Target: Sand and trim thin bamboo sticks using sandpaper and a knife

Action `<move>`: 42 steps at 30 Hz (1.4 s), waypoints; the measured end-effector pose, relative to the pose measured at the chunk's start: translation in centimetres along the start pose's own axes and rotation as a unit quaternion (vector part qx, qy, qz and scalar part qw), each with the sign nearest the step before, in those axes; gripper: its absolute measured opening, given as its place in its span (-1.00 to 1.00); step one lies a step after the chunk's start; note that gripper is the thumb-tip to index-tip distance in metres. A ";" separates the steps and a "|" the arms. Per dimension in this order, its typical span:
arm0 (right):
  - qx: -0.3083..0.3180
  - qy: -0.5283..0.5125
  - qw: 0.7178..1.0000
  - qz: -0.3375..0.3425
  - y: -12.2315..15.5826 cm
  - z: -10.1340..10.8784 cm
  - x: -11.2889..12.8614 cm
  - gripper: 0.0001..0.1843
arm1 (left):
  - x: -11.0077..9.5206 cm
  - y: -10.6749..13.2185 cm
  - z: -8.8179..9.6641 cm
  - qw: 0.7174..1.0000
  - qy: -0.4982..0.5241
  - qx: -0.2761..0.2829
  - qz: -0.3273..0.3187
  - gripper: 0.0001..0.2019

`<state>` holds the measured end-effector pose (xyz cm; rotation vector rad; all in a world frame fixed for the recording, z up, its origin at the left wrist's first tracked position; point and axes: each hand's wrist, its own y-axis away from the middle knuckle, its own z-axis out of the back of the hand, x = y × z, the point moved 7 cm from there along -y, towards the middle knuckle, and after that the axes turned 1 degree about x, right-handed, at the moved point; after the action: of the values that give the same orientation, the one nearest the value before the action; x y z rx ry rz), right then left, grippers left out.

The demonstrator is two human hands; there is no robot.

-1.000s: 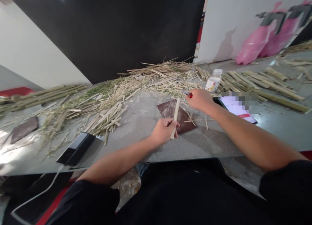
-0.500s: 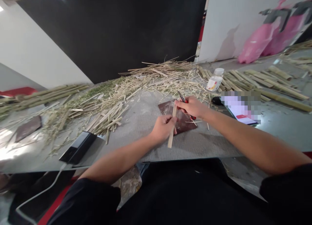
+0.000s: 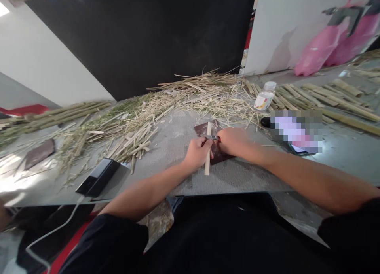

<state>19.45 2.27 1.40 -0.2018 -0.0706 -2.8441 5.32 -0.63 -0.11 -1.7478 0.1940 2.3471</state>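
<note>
My left hand (image 3: pixel 197 152) is closed on a pale flat bamboo strip (image 3: pixel 207 167). The strip stands out beyond the fingers at both ends. Slightly blurred, my right hand (image 3: pixel 234 141) is shut on a red-handled knife (image 3: pixel 211 138). Its metal blade lies crosswise over the strip, close to the left thumb. Most of the handle is hidden by the right hand. Beneath both hands a dark brown sheet (image 3: pixel 220 157) rests on the grey table.
Bamboo slivers and shavings (image 3: pixel 196 98) are heaped behind. A stack of strips (image 3: pixel 133 141) and a black box (image 3: pixel 97 177) with a cable lie left. To the right are a white jar (image 3: pixel 264 98), a lit phone (image 3: pixel 292 133), split bamboo (image 3: pixel 341 96) and pink spray bottles (image 3: pixel 317 48).
My right hand has turned and moved a little down, bringing the knife blade from pointing away to lying across the strip. The left hand still grips the strip. The view has shifted slightly.
</note>
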 end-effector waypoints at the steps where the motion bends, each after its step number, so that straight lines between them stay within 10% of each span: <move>1: 0.002 0.001 1.000 -0.006 -0.1 0.0 -0.1 -0.69 | 0.0 0.0 0.0 1.000 0.000 0.001 0.001 -0.60; 11: -0.025 -0.004 1.000 -0.011 -1.9 0.8 -0.7 -0.75 | -0.3 0.4 0.2 1.000 0.023 -0.005 0.020 -0.68; 16: -0.063 0.002 0.989 -0.134 -4.4 1.3 -7.1 -0.64 | -2.0 2.7 -1.8 0.993 0.023 0.117 -0.002 -0.70; 20: -0.101 -0.009 0.981 -0.167 -4.9 1.6 -10.3 -0.61 | -1.8 2.3 -1.0 0.997 0.042 0.065 0.018 -0.71; 31: 0.008 -0.008 1.000 0.011 -0.2 0.3 0.0 -0.75 | 0.0 0.2 0.0 1.000 0.012 0.013 0.012 -0.68; 42: -0.014 0.007 1.000 -0.013 -1.1 0.9 -0.1 -0.71 | -0.4 0.2 0.4 1.000 0.011 0.010 -0.001 -0.70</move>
<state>19.37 3.37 2.22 -0.1892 -0.0304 -2.8738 5.01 -0.78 0.42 -1.7646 0.2170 2.3177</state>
